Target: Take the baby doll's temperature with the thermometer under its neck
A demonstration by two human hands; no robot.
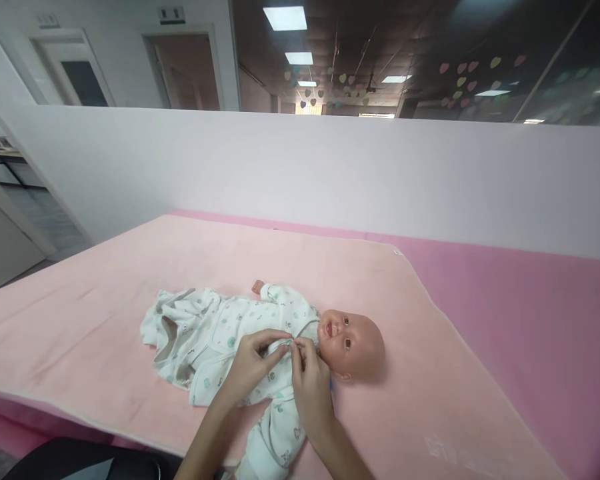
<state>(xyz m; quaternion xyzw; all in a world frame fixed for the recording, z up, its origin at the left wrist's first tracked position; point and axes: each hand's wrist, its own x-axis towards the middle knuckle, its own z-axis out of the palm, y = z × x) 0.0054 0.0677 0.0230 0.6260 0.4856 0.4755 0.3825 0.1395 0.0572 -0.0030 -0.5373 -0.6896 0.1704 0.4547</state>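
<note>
A baby doll (363, 347) lies on its back, head to the right, dressed in white baby clothes (230, 320) printed with small green and grey figures. My left hand (257, 360) pinches the front of the garment at the chest. Right beside it, my right hand (310, 377) pinches the same spot just below the collar, and the fingertips of both hands nearly meet. Whatever small fastening lies between the fingers is hidden. One sleeve points up with the doll's hand (258, 287) showing; the other sleeve (275, 440) stretches toward me. The garment's leg end lies loose and crumpled at left.
A peach blanket (130, 260) covers most of the pink padded table (520, 313). Behind stands a low white wall (330, 173) with glass above it. A dark object (80, 460) sits at the lower left, below the table's near edge.
</note>
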